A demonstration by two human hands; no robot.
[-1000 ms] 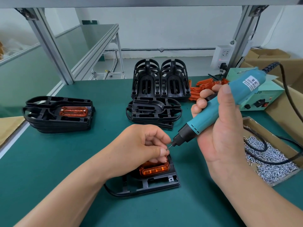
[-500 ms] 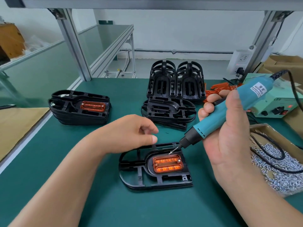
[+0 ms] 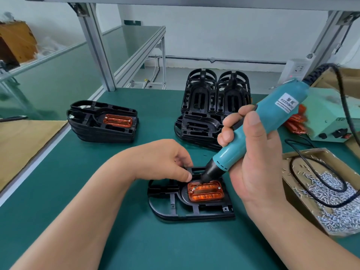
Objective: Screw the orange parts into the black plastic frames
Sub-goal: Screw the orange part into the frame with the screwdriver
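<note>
Finished frames (image 3: pixel 102 121) stack at left and bare frames (image 3: pixel 210 114) wait behind, so much likely remains; the left hand (image 3: pixel 161 160) pinches the far edge of the near black frame (image 3: pixel 175 209). The right hand (image 3: pixel 255 164) grips the screwdriver (image 3: pixel 259 131), bit at the left corner of the seated orange part (image 3: pixel 206 192); its right screw (image 3: pixel 219 188) is in.

Single head-worn view looks forward and down, close over the green bench (image 3: pixel 78 191).

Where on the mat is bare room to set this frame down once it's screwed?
Bare mat lies between the finished stack and the empty black frames, and left of the left hand holding the frame. The right is crowded: screw box, screwdriver cord, power unit and loose orange parts.
</note>
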